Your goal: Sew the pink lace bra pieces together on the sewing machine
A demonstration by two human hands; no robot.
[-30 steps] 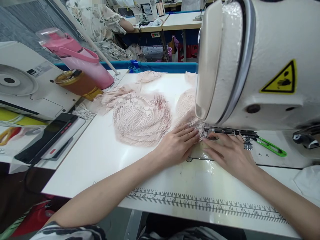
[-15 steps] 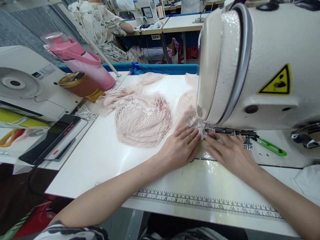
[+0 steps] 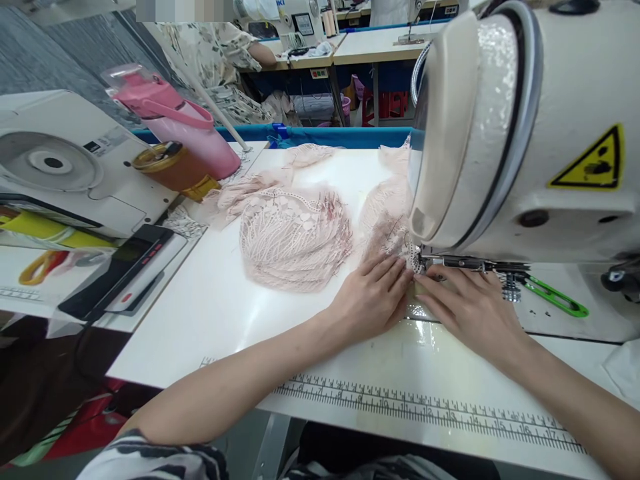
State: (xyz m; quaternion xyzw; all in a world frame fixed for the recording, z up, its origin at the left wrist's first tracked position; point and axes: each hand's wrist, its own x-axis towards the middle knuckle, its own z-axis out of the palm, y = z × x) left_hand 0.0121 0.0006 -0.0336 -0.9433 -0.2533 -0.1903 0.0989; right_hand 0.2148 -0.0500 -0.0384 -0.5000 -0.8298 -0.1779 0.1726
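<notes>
Pale pink lace fabric [image 3: 383, 230] lies under the head of a white sewing machine [image 3: 463, 133], its scalloped edge reaching the presser foot [image 3: 425, 260]. My left hand [image 3: 375, 293] rests flat on the near end of this lace, fingers stretched toward the foot and lying close together. Just right of the foot, my right hand [image 3: 473, 303] is laid on the machine bed with its fingers extended; the fingertips are partly hidden behind the metal attachment [image 3: 510, 287]. Thumb and forefinger of that hand come close to the lace edge. Another gathered lace piece [image 3: 295, 243] lies to the left.
Green thread snips [image 3: 557, 297] lie right of my right hand. A printed ruler [image 3: 400, 400] runs along the table's front edge. Leftward stand a pink bottle [image 3: 185, 127], a brown cup [image 3: 170, 167] and a black device [image 3: 117, 273]. A person [image 3: 210, 67] sits beyond.
The camera view has shifted a little, so everything sits further right in the picture. Both hands keep nearly the same place beside the presser foot.
</notes>
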